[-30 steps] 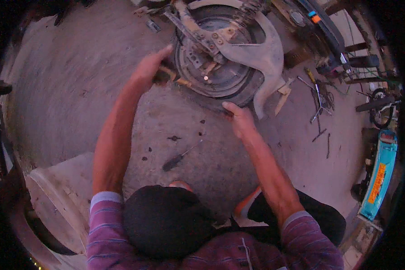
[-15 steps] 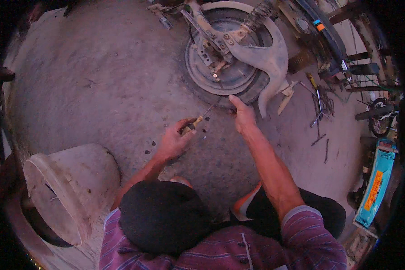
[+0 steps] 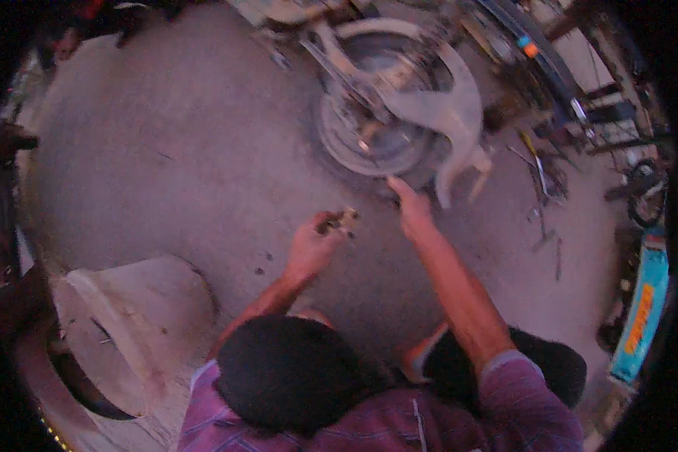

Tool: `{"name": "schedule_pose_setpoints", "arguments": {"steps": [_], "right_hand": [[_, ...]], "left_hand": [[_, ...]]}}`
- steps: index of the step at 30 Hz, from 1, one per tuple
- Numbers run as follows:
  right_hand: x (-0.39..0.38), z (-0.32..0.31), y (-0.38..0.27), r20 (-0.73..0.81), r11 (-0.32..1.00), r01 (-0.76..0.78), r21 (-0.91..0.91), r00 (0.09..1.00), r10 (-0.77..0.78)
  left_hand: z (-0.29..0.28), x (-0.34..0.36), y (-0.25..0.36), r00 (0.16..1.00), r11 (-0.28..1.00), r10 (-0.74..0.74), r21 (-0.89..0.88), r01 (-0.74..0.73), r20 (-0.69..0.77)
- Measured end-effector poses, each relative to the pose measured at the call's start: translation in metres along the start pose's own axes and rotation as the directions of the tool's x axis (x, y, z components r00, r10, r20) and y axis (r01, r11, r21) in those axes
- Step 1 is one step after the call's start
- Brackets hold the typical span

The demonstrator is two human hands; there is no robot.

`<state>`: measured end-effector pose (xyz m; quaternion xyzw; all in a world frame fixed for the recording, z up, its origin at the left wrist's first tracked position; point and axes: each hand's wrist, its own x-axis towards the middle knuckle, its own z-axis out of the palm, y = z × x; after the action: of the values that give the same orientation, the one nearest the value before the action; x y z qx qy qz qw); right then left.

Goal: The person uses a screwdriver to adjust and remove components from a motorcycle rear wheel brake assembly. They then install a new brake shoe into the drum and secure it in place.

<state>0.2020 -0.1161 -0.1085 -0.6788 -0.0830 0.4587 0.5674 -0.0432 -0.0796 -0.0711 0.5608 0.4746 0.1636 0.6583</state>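
My left hand (image 3: pixel 314 242) is closed around the yellowish handle of a screwdriver (image 3: pixel 345 221), which is smeared by motion. Its shaft cannot be made out now. A dusty wheel (image 3: pixel 354 156) with a dark tyre lies flat on the ground in front of me, a curved metal swingarm (image 3: pixel 463 113) still attached across it. At the tyre's near edge, my right hand (image 3: pixel 414 213) grips with the thumb on top and the other fingers curled beneath, partly hidden. The screwdriver hand is just short of the tyre, to the left of the right hand.
A large grey tapered drum (image 3: pixel 147 313) lies on its side at the left. Hand tools (image 3: pixel 539 162) are scattered on the ground at the right, near a turquoise panel with an orange label (image 3: pixel 640 313). Small dark bits (image 3: pixel 264 264) lie left of my left hand.
My left hand has shifted a little right and turned the screwdriver, whose shaft showed clearly before. My right hand stays on the tyre. The whole view has shifted slightly and blurred.
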Motion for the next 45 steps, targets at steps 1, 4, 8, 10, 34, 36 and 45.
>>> {"name": "schedule_pose_setpoints", "arguments": {"steps": [1,4,8,10,34,36,45], "right_hand": [[0.000,0.007,-0.003,-0.033,0.998,-0.056,-0.039,0.998,0.055],[-0.015,0.011,-0.012,0.198,0.974,-0.132,0.185,0.976,0.095],[-0.007,0.016,-0.012,-0.027,0.998,-0.062,-0.003,0.998,0.062],[-0.002,0.011,-0.005,-0.031,0.997,-0.072,0.014,0.997,0.073],[-0.007,0.011,0.004,0.005,0.985,-0.136,0.107,0.991,0.136],[-0.010,0.013,0.004,0.068,0.975,-0.167,0.145,0.985,0.158],[-0.018,0.025,0.012,0.091,0.932,-0.244,0.267,0.969,0.228]], "left_hand": [[-0.012,0.006,0.018,0.997,0.995,-0.069,0.076,0.065,0.044],[-0.041,0.014,0.060,0.976,0.973,-0.196,0.141,0.181,0.098],[-0.036,0.017,0.064,0.993,0.986,-0.101,0.139,0.093,0.053],[-0.025,0.007,0.050,0.998,0.992,-0.062,0.108,0.061,0.001],[-0.035,0.037,0.116,0.946,0.978,0.210,0.042,-0.206,-0.247],[-0.037,0.049,0.124,0.960,0.981,0.162,-0.071,-0.183,-0.230],[-0.061,0.115,0.145,0.853,0.949,0.315,0.116,-0.294,-0.416]]}}
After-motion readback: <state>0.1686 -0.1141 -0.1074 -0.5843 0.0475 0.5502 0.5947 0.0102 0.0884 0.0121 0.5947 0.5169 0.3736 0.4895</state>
